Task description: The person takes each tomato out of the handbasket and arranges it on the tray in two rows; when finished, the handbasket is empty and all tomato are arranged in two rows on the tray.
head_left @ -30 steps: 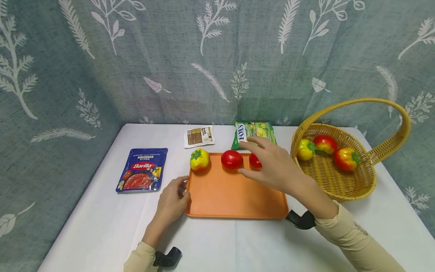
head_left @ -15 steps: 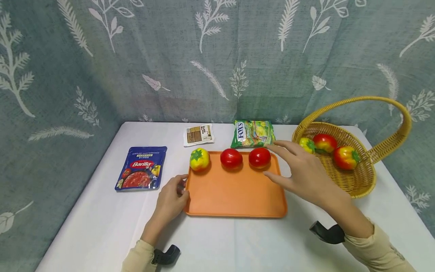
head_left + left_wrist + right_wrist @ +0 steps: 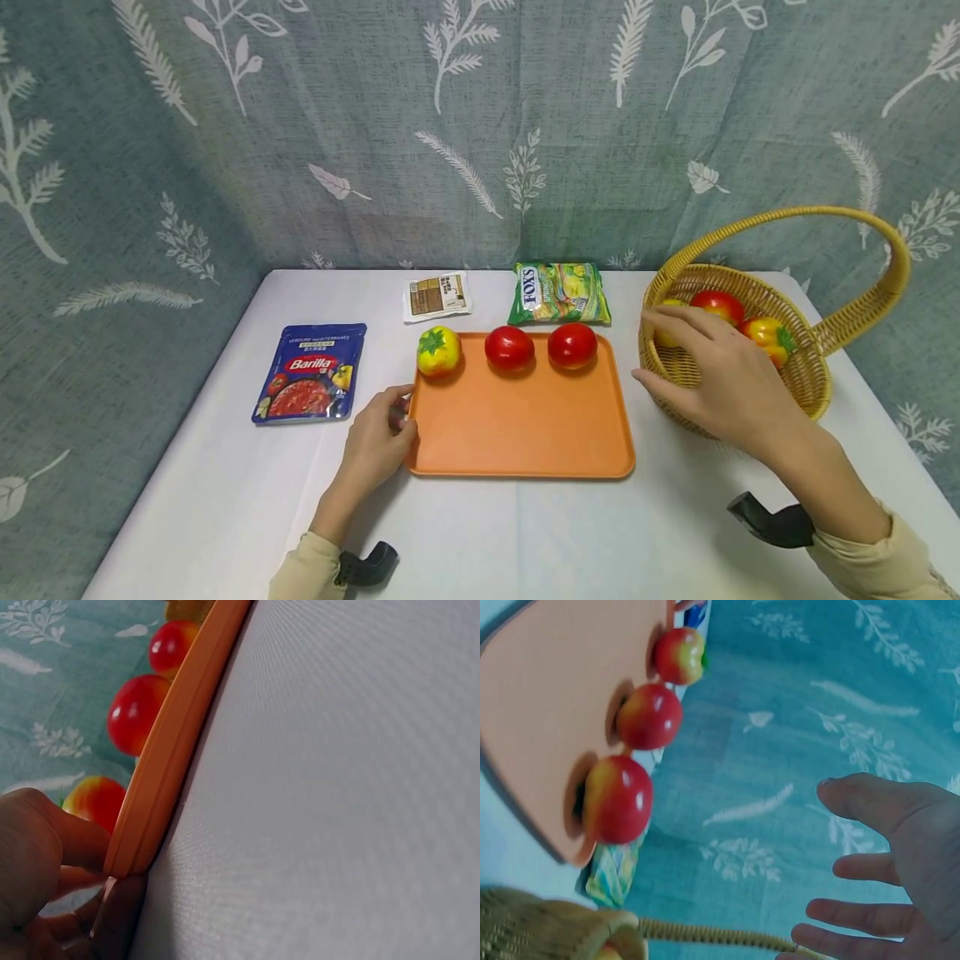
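Note:
My left hand (image 3: 377, 437) pinches the left edge of an orange tray (image 3: 525, 425), thumb and fingers at its rim in the left wrist view. Along the tray's far side sit a yellow fruit (image 3: 438, 350) with a green leafy top and two glossy red fruits (image 3: 510, 348). My right hand (image 3: 731, 379), fingers spread and holding nothing, overlaps the near left side of a woven basket (image 3: 823, 392) in the head view. Inside the basket lie a partly hidden yellow fruit (image 3: 664, 337), a red one (image 3: 716, 305) and a red-yellow one (image 3: 768, 335) with a green top.
Behind the tray lie a green Fox's candy bag (image 3: 561, 293) and a small white-and-brown packet (image 3: 437, 297). A blue Barilla pouch (image 3: 310, 372) lies left of the tray. The basket's tall handle (image 3: 896, 287) arches above it. Patterned curtains (image 3: 465, 192) stand behind the table.
My right hand has moved right, from above the rightmost red fruit on the tray to the basket, uncovering that fruit. My left hand stays at the tray's edge.

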Demonstrator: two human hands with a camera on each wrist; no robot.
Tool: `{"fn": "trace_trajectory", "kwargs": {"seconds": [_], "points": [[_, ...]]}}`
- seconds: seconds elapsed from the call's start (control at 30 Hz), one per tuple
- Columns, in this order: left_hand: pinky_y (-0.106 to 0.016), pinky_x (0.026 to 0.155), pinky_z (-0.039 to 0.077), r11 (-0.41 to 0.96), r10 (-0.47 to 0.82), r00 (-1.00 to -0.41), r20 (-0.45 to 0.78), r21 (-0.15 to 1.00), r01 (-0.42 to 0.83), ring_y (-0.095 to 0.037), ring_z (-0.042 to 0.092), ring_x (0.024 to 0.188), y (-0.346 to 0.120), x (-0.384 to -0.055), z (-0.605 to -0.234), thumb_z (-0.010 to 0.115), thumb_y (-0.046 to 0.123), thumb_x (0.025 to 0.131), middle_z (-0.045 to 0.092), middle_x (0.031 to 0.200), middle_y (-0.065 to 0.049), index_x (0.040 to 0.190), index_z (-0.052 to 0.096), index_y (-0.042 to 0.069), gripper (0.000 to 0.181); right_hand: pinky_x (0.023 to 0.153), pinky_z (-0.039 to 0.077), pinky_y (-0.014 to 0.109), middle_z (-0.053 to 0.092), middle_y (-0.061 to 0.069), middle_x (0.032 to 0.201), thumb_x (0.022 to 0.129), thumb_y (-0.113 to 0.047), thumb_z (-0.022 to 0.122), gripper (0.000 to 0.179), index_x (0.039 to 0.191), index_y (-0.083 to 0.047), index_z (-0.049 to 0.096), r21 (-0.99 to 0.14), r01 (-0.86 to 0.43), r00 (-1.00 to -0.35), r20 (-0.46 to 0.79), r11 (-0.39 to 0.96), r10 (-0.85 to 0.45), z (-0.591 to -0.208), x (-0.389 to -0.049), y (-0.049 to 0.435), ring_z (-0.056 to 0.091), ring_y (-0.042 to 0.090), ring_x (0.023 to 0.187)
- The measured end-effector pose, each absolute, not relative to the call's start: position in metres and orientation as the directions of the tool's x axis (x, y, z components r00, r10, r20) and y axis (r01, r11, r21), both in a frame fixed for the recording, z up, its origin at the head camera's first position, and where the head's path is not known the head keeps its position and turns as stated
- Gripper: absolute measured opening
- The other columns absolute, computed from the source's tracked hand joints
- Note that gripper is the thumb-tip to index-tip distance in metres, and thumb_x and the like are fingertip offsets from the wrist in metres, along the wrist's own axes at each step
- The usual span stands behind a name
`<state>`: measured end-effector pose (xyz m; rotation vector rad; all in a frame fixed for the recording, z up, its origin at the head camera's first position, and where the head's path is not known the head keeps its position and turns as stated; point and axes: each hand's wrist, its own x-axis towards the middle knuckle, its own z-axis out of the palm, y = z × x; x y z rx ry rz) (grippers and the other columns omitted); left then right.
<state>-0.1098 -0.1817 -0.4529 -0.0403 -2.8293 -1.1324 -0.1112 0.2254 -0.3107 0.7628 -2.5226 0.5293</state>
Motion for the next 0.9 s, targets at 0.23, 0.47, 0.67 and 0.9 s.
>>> {"fn": "trace_trajectory", "kwargs": {"seconds": [0.23, 0.47, 0.67, 0.9], "points": [[-0.036, 0.073, 0.046, 0.718, -0.014, -0.995, 0.095, 0.694, 0.056, -0.019, 0.056, 0.079, -0.182, -0.109, -0.453, 0.065, 0.004, 0.082, 0.062, 0.099, -0.007, 0.132, 0.060, 0.006, 0.050, 0.072, 0.052, 0.054, 0.063, 0.014, 0.125, 0.068, -0.021, 0.088, 0.067, 0.129, -0.005, 0.065, -0.208, -0.557, -0.744, 0.555, 0.804, -0.372, -0.315, -0.113, 0.247, 0.063, 0.037, 0.102], [-0.036, 0.074, 0.046, 0.716, -0.012, -0.995, 0.096, 0.696, 0.058, -0.019, 0.057, 0.079, -0.182, -0.110, -0.453, 0.065, 0.004, 0.082, 0.062, 0.100, -0.007, 0.132, 0.061, 0.006, 0.050, 0.077, 0.050, 0.057, 0.063, 0.016, 0.123, 0.069, -0.018, 0.089, 0.068, 0.131, -0.006, 0.063, -0.254, -0.487, -0.798, 0.520, 0.836, -0.306, -0.322, -0.113, 0.263, 0.062, 0.039, 0.104], [-0.035, 0.073, 0.046, 0.717, -0.014, -0.995, 0.098, 0.694, 0.058, -0.018, 0.057, 0.079, -0.182, -0.109, -0.453, 0.065, 0.004, 0.082, 0.062, 0.099, -0.006, 0.132, 0.061, 0.006, 0.050, 0.081, 0.048, 0.058, 0.063, 0.018, 0.122, 0.071, -0.017, 0.089, 0.067, 0.131, -0.005, 0.062, -0.303, -0.444, -0.834, 0.483, 0.843, -0.266, -0.331, -0.118, 0.276, 0.060, 0.038, 0.107], [-0.036, 0.073, 0.046, 0.717, -0.015, -0.995, 0.101, 0.694, 0.060, -0.018, 0.057, 0.079, -0.181, -0.109, -0.452, 0.065, 0.004, 0.082, 0.062, 0.099, -0.007, 0.132, 0.061, 0.006, 0.050, 0.072, 0.048, 0.061, 0.063, 0.023, 0.116, 0.076, -0.019, 0.086, 0.062, 0.131, -0.002, 0.061, -0.333, -0.401, -0.862, 0.453, 0.854, -0.228, -0.344, -0.124, 0.292, 0.061, 0.042, 0.097]]}}
